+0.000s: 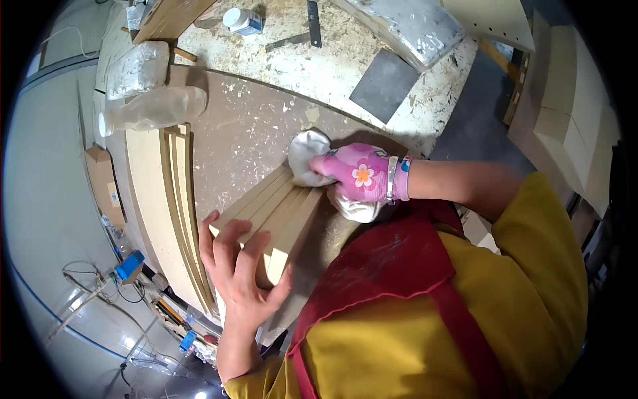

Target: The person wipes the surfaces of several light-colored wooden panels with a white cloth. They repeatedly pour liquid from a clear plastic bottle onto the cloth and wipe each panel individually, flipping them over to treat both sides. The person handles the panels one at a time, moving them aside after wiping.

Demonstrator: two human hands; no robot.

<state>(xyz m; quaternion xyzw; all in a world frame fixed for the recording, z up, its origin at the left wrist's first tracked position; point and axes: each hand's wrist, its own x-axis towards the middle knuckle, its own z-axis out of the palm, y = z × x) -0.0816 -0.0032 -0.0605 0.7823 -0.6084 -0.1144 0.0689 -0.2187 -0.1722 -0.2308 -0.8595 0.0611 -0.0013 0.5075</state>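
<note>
A stack of pale wooden boards (279,211) stands on edge in front of me on the brown work surface. Bare and with fingers spread over the near end of the boards, my left hand (244,269) grips them between fingers and thumb. My right hand (359,171) wears a pink glove with flower prints and has a white cloth (308,157) bunched in it. The cloth presses on the far end of the boards, and part of it hangs below the glove. The right fingertips are partly hidden in the cloth.
More long boards (166,199) lie to the left, beside a clear plastic bottle (156,108). Farther back are a white jar (243,21), a black square tool (314,25), a dark grey sheet (384,85) and a plastic-wrapped block (412,30). Cardboard boxes (565,100) stand at right.
</note>
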